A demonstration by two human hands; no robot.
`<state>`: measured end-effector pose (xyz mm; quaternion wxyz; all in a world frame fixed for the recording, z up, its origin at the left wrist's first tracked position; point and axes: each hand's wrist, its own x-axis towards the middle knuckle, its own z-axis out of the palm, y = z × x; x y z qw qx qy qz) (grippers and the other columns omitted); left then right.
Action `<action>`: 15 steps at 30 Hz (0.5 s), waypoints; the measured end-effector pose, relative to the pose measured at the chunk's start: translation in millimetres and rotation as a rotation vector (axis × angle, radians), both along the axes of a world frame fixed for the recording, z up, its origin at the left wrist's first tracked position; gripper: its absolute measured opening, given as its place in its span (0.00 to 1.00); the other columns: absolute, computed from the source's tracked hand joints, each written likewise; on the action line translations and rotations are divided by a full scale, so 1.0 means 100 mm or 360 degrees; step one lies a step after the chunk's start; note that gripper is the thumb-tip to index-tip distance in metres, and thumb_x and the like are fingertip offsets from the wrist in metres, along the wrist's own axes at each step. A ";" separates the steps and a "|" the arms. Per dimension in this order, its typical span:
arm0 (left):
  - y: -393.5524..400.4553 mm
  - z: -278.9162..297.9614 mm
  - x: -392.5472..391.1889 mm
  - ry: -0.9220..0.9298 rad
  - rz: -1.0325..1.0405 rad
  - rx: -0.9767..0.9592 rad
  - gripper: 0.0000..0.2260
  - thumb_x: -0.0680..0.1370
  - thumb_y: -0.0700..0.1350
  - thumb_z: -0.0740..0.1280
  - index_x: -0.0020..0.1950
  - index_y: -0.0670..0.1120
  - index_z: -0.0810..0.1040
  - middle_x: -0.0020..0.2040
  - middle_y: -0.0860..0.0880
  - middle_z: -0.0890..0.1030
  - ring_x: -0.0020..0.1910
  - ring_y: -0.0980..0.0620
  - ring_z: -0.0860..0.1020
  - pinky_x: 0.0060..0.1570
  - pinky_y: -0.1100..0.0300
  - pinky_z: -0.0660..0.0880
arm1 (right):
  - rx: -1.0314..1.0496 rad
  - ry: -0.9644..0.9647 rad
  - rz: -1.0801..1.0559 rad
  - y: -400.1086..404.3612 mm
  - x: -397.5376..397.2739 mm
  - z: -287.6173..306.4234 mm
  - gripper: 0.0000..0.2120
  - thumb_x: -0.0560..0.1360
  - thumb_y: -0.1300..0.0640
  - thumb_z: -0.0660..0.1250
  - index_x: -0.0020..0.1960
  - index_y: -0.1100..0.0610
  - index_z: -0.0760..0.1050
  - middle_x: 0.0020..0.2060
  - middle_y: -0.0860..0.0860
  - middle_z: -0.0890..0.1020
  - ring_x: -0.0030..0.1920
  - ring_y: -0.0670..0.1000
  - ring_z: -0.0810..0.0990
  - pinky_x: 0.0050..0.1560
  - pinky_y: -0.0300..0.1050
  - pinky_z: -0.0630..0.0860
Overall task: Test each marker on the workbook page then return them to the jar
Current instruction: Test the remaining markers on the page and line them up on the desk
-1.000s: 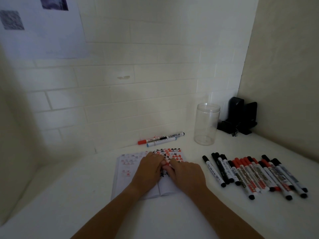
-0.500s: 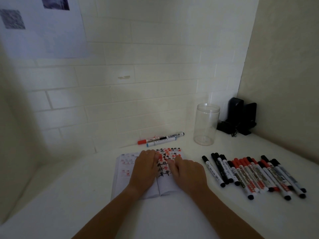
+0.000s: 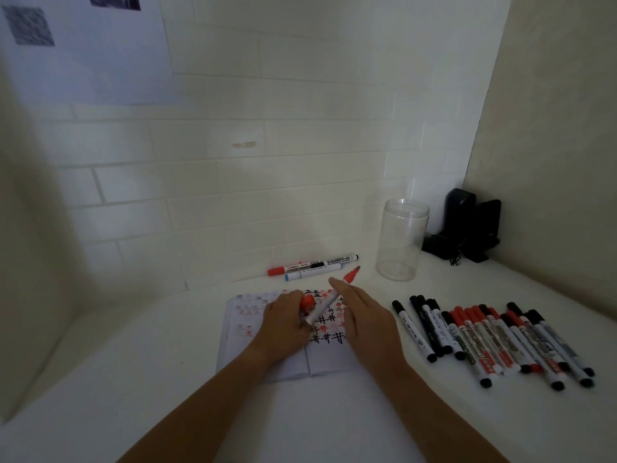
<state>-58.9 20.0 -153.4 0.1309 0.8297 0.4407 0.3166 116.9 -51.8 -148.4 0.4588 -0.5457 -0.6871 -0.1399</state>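
Clearly early on, the jar [image 3: 401, 240] stands empty while the left hand [image 3: 286, 324] pinches a red cap [image 3: 307, 301] and the right hand [image 3: 365, 317] holds the uncapped red marker [image 3: 329, 304] over the workbook [image 3: 329, 330] (many markers [image 3: 494, 339] wait on the counter [image 3: 133, 379]).

The room is dim. The back wall [image 3: 267, 182] has white tiles laid like bricks. A paper sheet [image 3: 83, 55] with dark squares hangs on it, top left. A plain side wall [image 3: 551, 128] stands on the right. The bench [image 3: 133, 379] is white. A black stand [image 3: 467, 228] sits in the corner.
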 end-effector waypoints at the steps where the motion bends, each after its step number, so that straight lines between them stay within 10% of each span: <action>1: 0.00 0.01 -0.01 -0.0004 -0.0017 -0.0007 0.13 0.75 0.44 0.70 0.42 0.54 0.65 0.37 0.56 0.69 0.37 0.56 0.68 0.41 0.57 0.64 | -0.0017 -0.0014 -0.0019 -0.01 0.00 0.01 0.18 0.81 0.57 0.59 0.69 0.52 0.77 0.49 0.46 0.83 0.37 0.39 0.76 0.39 0.21 0.66; 9: -0.07 0.08 -0.11 0.0087 -0.0171 -0.0093 0.07 0.78 0.41 0.64 0.46 0.49 0.66 0.43 0.51 0.71 0.40 0.53 0.71 0.41 0.58 0.69 | -0.0149 0.0173 0.0053 -0.06 -0.06 0.04 0.09 0.81 0.47 0.67 0.55 0.47 0.69 0.43 0.42 0.77 0.38 0.42 0.78 0.35 0.37 0.75; 15: -0.06 0.07 -0.11 0.0002 -0.0190 -0.0120 0.09 0.76 0.37 0.64 0.48 0.48 0.66 0.44 0.51 0.70 0.41 0.55 0.70 0.40 0.62 0.65 | -0.0970 0.0066 0.0578 -0.13 0.00 0.09 0.33 0.69 0.36 0.75 0.68 0.40 0.64 0.56 0.35 0.74 0.55 0.39 0.76 0.57 0.41 0.73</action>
